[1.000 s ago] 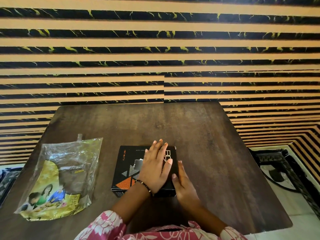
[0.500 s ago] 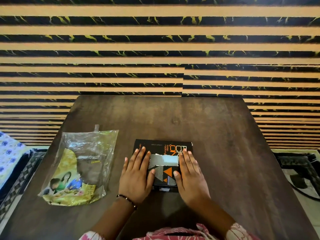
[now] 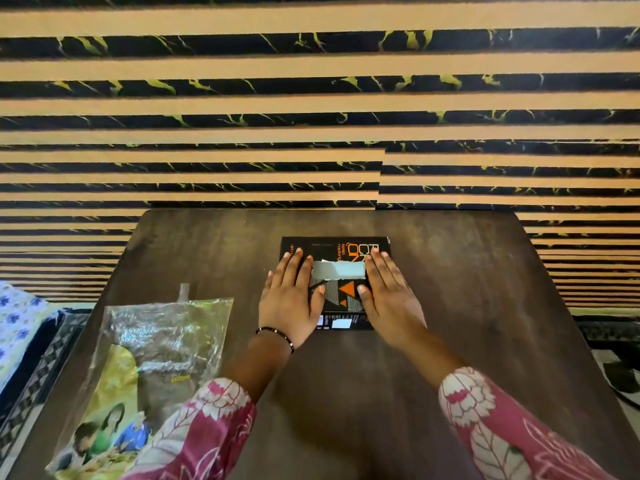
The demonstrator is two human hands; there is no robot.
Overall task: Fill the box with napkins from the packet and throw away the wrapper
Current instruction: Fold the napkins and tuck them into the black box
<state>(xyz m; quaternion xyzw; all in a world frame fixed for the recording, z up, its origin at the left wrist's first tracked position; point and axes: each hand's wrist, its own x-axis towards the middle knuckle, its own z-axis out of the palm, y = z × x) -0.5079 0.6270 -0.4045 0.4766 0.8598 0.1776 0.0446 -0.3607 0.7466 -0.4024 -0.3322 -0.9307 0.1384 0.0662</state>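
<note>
At the far left edge, a blue-flowered cloth (image 3: 15, 317) and a dark patterned mat (image 3: 38, 372) lie below the bench (image 3: 450, 341); both are cut off by the frame and their full extent cannot be made out. On the left part of the dark wooden bench lies the wrapper (image 3: 149, 372), a clear and yellow plastic packet printed with small figures; it looks flat, its lower right corner is hidden behind the left sleeve (image 3: 204, 431), and whether any napkins remain inside cannot be told through the crinkled film. The left hand (image 3: 289, 299), with a dark beaded bracelet (image 3: 277, 336) at the wrist, rests palm down with fingers extended on the left part of the box (image 3: 334, 249), grasping nothing. The box is black with orange and grey triangles and lies flat near the middle of the bench, well apart from the wrapper; its left and right edges are covered by the hands, and its printing reads upside down and is only partly legible. A pale napkin (image 3: 339, 270) shows in the torn opening on top of the box, between the two sets of fingers. The right hand (image 3: 388, 296) lies palm down with fingers extended on the right part of the box, likewise grasping nothing. The right sleeve (image 3: 502, 427), pink with white leaves, runs out of the frame at the bottom. Behind the bench stands a striped wall (image 3: 311, 105). At the far right a dark mat (image 3: 609, 337) is cut off.
</note>
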